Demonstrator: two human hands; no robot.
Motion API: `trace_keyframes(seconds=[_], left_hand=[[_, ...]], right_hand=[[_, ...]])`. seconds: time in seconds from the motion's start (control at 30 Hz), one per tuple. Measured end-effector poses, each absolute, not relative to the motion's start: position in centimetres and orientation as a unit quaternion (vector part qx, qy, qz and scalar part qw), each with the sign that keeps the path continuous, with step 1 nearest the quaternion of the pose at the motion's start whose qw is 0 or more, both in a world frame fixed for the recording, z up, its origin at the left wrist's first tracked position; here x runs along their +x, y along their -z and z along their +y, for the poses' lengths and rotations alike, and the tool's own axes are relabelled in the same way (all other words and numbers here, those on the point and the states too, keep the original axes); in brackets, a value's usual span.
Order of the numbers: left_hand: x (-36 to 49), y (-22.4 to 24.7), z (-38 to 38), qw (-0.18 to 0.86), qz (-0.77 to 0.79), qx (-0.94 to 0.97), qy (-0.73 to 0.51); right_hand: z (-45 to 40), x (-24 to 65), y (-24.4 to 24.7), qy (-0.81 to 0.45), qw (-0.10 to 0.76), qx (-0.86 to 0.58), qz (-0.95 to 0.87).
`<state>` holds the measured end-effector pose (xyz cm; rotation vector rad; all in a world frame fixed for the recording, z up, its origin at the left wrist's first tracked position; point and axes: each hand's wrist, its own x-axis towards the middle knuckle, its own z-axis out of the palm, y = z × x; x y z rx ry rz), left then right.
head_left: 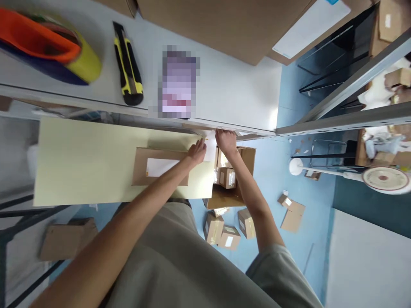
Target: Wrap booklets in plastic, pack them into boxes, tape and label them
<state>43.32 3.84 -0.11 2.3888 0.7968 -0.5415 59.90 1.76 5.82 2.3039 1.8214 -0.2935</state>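
Observation:
A pale yellow board [86, 162] lies in front of me, and on it rests a flat brown cardboard piece [140, 169] with a white label [160, 167]. My left hand [197, 152] is over the right part of the board, fingers apart, beside a white paper [210, 147]. My right hand [226, 140] is closed at the paper's upper right edge, under the shelf edge; its fingertips are partly hidden. Below my right forearm stands an open carton [248, 160] holding small boxes [227, 177].
A grey shelf [237, 90] carries a yellow-black cutter [128, 68], a pixelated object [178, 85], tape rolls [86, 60] and large cartons [208, 21]. Small boxes [213, 226] lie on the blue floor. A white fan [385, 179] stands at right.

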Motion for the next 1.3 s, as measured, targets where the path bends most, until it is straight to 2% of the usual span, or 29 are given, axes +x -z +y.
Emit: trace_keyframes(seconds=[0.4,0.7,0.9,1.1,1.3], left_hand=[[44.0,0.1,3.5,0.269,0.292,0.899,0.187],[45.3,0.4,3.5,0.279,0.298,0.885,0.222],[45.7,0.4,3.1,0.300,0.324,0.875,0.200],[46.1,0.6,3.2,0.273,0.314,0.879,0.234],[46.7,1.2,2.9,0.258,0.315,0.871,0.274]], right_hand=[[2.5,59.9,-4.9,0.095,0.109,0.751,0.644],[2.5,60.1,-5.5,0.117,0.105,0.755,0.637],[2.2,60.0,-5.3,0.105,0.088,0.752,0.644],[2.1,60.1,-4.8,0.105,0.078,0.748,0.651],[-0.1,60.0,-4.9,0.109,0.027,0.829,0.548]])
